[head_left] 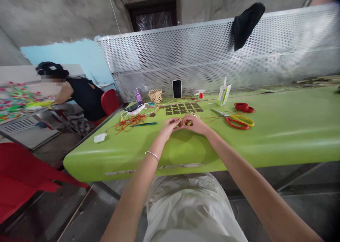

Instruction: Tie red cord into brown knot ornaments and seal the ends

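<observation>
My left hand [169, 126] and my right hand [196, 124] meet over the green table, fingertips pinched close together. Between them shows thin red cord, with a small dark reddish piece partly hidden by the fingers. Just beyond lie rows of dark brown flower-shaped pieces [183, 109]. Orange-red strands lie to the right of my right hand, near scissors [237, 121] with one red and one yellow handle. Left of my left hand are a green pen [145, 124] and a loose tangle of red-orange cord [130, 123].
Along the back stand a phone [177, 89], a woven basket [155, 96], a red thread spool [201, 94] and a white-green box [224, 94]. A red cord coil [243, 108] lies right; a white case [100, 138] sits left. Another person [85, 93] sits at a neighbouring table.
</observation>
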A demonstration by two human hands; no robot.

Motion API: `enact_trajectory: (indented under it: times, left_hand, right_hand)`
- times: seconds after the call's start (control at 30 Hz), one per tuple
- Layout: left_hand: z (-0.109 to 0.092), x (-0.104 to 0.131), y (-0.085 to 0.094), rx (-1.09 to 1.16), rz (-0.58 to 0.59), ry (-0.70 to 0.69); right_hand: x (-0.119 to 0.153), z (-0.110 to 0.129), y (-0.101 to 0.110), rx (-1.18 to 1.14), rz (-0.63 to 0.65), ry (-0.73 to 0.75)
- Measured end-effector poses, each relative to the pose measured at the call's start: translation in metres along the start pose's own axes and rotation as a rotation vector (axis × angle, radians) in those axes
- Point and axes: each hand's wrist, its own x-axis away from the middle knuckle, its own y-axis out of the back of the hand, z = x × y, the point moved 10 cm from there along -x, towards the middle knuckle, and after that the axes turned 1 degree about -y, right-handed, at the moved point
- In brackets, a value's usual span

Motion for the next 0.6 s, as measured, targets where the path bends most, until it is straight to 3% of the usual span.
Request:
enact_trajectory:
  times: [0.4,0.6]
  left_hand:
    - [0.000,0.001,0.001,0.092,-0.050,0.044]
    - [-0.006,-0.003,0.013,0.188,-0.137,-0.003]
  right_hand:
    - [-0.002,0.003,0.001,0.052,-0.006,0.025]
    - [0.000,-0.005,0.020,0.159,-0.158,-0.036]
